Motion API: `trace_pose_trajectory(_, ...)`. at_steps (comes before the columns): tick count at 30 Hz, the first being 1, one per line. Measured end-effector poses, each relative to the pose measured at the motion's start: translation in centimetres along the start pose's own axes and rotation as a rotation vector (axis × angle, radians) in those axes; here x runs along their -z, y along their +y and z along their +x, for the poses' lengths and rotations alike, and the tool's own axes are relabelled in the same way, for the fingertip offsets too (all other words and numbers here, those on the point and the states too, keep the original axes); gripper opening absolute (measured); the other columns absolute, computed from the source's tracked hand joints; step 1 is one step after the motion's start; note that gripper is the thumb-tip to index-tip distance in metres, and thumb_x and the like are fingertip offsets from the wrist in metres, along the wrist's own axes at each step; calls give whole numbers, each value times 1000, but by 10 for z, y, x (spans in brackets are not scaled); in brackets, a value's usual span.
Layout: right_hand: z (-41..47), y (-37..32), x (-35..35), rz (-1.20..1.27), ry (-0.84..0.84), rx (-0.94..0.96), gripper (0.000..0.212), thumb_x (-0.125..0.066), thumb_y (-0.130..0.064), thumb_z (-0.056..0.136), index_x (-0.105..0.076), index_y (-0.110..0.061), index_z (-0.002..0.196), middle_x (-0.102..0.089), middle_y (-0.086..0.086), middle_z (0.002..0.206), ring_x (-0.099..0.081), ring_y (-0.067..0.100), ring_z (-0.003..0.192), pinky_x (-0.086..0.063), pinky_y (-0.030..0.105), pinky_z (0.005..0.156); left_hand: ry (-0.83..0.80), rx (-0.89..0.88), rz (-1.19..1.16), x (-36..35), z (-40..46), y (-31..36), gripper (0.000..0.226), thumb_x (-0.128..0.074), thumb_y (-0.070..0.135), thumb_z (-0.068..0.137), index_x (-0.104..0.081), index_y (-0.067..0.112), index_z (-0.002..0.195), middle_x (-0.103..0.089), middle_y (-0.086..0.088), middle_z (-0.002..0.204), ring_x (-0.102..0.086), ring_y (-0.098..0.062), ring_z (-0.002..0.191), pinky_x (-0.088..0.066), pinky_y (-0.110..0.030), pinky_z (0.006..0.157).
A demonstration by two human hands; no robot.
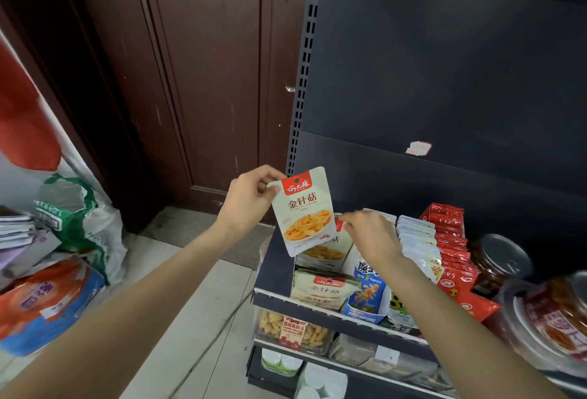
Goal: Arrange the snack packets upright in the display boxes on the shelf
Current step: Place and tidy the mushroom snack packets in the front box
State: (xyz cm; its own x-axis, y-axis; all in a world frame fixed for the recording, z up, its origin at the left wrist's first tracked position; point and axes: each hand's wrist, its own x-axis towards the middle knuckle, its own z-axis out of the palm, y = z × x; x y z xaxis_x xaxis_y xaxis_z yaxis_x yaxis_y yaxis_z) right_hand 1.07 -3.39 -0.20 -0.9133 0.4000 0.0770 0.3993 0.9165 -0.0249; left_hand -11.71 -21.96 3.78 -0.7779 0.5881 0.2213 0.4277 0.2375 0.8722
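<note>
Left hand (pixel 251 198) pinches mushroom packet (pixel 303 211); right hand (pixel 371 233) seemingly touches boxed packets (pixel 324 251).

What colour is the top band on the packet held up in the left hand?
Red, with white lettering, above a pale beige packet; the head view shows it plainly.

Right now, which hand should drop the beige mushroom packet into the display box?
Left hand: it pinches the beige mushroom packet above the box. Right hand reaches among packets there, holding space.
</note>
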Motion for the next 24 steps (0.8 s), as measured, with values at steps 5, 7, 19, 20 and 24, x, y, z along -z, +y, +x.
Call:
trace_pose_trajectory(5, 2, 1, 2, -32, -44, 2, 38, -47, -7, 93, -60, -28, 121, -64, 4, 97, -63, 23, 87, -52, 31, 69, 71, 13, -45, 2, -1, 1, 14, -54, 8, 93, -62, 20, 94, -64, 16, 86, -60, 3, 85, -46, -8, 59)
trace_pose_trajectory(7, 0, 1, -1, -35, -5, 32, 40, -49, -4, 91, -60, -27, 122, -61, 3, 103, -61, 21, 91, -49, 29, 68, 93, 3, -40, 3, -1, 3, 15, -54, 8, 93, -62, 20, 94, -63, 18, 85, -60, 4, 83, -45, -7, 59)
trace_pose_trajectory(19, -3, -4, -6, 120, 178, -179, 32, -58, -20, 91, -53, -15, 122, -53, 6, 120, -52, 19, 108, -47, 28, 80, 158, -13, -76, 15, -1, 7, 14, -55, 9, 93, -62, 20, 93, -66, 12, 89, -65, -6, 89, -55, -21, 69)
trace_pose_trajectory(20, -2, -3, -7, 161, 158, -217, 35, -59, -21, 90, -49, -16, 124, -54, 6, 120, -54, 20, 108, -48, 29, 79, 157, -14, -78, 15, -1, 8, 14, -55, 9, 92, -62, 21, 93, -66, 12, 89, -65, -6, 89, -55, -22, 69)
trace_pose_trajectory(24, 6, 3, -6, 209, -25, -212, 15, -54, -22, 94, -60, -15, 105, -66, 9, 101, -61, 25, 93, -43, 31, 67, 149, -23, -85, 17, 1, 9, 16, -55, 9, 92, -62, 23, 90, -67, 12, 88, -65, -6, 89, -56, -22, 67)
